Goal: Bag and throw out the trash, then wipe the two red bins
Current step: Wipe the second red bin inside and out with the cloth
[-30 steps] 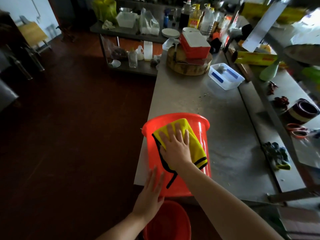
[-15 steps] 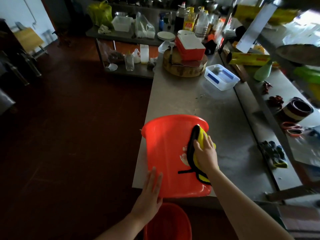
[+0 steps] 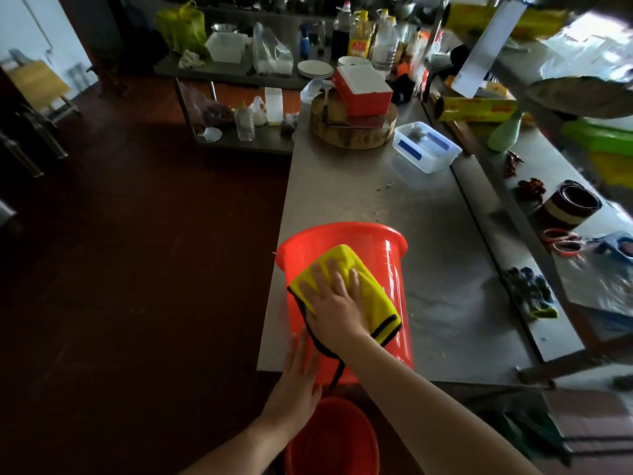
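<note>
Right grip (image 3: 337, 303) is lying flat, fingers straight and spread, pressing a yellow black-edged microfibre cloth (image 3: 375, 291) onto the orange-red plastic bin (image 3: 387, 258). The bin is lying on its side directly under the grip, on the steel counter (image 3: 376, 200). Left grip (image 3: 298, 378), palm flat, is touching the bin's near end. A second red round bin (image 3: 332, 440) is sitting just below it.

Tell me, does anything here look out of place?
Only the red bin: it lies on its side at the near corner of the steel table, right hand pressing a yellow cloth on it, left hand steadying its base.
</note>
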{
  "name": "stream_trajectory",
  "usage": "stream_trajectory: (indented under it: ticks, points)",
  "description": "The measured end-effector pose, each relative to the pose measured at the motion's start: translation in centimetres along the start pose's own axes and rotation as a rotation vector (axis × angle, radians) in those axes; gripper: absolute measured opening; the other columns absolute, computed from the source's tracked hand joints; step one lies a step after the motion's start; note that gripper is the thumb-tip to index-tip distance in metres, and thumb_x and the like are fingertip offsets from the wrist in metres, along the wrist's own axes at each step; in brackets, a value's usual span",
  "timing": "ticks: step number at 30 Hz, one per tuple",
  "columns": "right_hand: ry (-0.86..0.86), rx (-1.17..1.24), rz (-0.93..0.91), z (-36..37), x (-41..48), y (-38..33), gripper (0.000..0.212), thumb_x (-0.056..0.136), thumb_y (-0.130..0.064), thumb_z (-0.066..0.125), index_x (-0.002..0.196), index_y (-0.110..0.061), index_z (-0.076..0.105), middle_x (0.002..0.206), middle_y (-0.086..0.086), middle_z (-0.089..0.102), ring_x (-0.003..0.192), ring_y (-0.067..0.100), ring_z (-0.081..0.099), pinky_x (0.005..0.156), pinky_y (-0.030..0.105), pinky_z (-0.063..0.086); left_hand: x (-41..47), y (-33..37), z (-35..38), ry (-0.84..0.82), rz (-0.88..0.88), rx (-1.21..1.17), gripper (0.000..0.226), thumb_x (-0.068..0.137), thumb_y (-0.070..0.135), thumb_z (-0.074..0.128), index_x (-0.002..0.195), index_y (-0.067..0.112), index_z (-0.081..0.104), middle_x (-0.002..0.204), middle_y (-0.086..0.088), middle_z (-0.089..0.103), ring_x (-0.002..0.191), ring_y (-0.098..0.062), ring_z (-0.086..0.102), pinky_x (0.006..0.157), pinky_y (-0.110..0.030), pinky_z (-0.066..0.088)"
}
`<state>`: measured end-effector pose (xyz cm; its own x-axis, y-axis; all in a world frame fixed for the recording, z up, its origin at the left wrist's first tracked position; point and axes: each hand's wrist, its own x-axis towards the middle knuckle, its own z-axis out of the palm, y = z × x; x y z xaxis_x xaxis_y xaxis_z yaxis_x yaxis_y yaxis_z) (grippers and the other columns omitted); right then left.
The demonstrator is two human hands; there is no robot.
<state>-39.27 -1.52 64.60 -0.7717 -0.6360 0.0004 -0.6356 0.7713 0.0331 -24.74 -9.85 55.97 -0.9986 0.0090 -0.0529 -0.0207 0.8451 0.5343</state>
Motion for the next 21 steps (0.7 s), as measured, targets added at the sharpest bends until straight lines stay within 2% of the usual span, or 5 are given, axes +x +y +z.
stream_trajectory:
  ticks: [3,6,10,17,21]
  points:
    - [-0.026,-0.071,-0.052,-0.1,0.6,-0.7,0.058,0.099,-0.044,0.044,0.155,-0.035,0.035,0.171,0.000,0.005,0.155,0.033,-0.012,0.118,0.062,-0.016,0.0,0.5,-0.4,-0.006,-0.028,-0.040,0.105,0.101,0.020,0.050,0.138,0.052,-0.043,0.156,0.012,-0.043,0.148,-0.018,-0.032,0.116,-0.025,0.002]
    - [0.038,0.029,-0.004,-0.3,-0.1,0.5,0.056,0.099,-0.050,0.041,0.153,-0.036,0.040,0.170,-0.002,0.011,0.156,0.030,-0.005,0.121,0.059,-0.011,0.0,0.3,-0.5,-0.021,-0.014,-0.011,0.103,0.101,0.020,0.049,0.141,0.042,-0.043,0.154,0.009,-0.046,0.148,-0.021,-0.032,0.123,-0.030,0.001]
    - [0.123,0.183,0.249,0.1,-2.9,4.3,0.061,0.097,-0.063,0.036,0.154,-0.044,0.030,0.170,-0.006,0.009,0.157,0.027,-0.001,0.124,0.056,0.003,0.1,0.1,-0.4,-0.022,0.029,-0.022,0.104,0.098,0.016,0.055,0.148,0.026,-0.036,0.155,0.005,-0.045,0.149,-0.024,-0.030,0.124,-0.030,0.013]
    - [0.114,0.754,0.729,1.8,-7.6,8.3,0.067,0.100,-0.055,0.043,0.159,-0.043,0.014,0.170,-0.004,0.010,0.157,0.023,0.006,0.124,0.049,0.019,0.4,0.5,-0.1,-0.014,0.051,0.019,0.115,0.095,0.018,0.064,0.148,0.038,-0.036,0.158,0.005,-0.041,0.151,-0.027,-0.025,0.121,-0.034,0.008]
    - [0.128,0.552,0.642,2.0,-8.8,5.7,0.067,0.100,-0.059,0.040,0.160,-0.042,0.015,0.171,-0.002,0.005,0.157,0.027,0.003,0.124,0.052,0.018,0.5,0.3,-0.2,-0.008,0.055,0.036,0.116,0.092,0.015,0.067,0.152,0.035,-0.031,0.162,0.002,-0.034,0.152,-0.028,-0.021,0.120,-0.033,0.006]
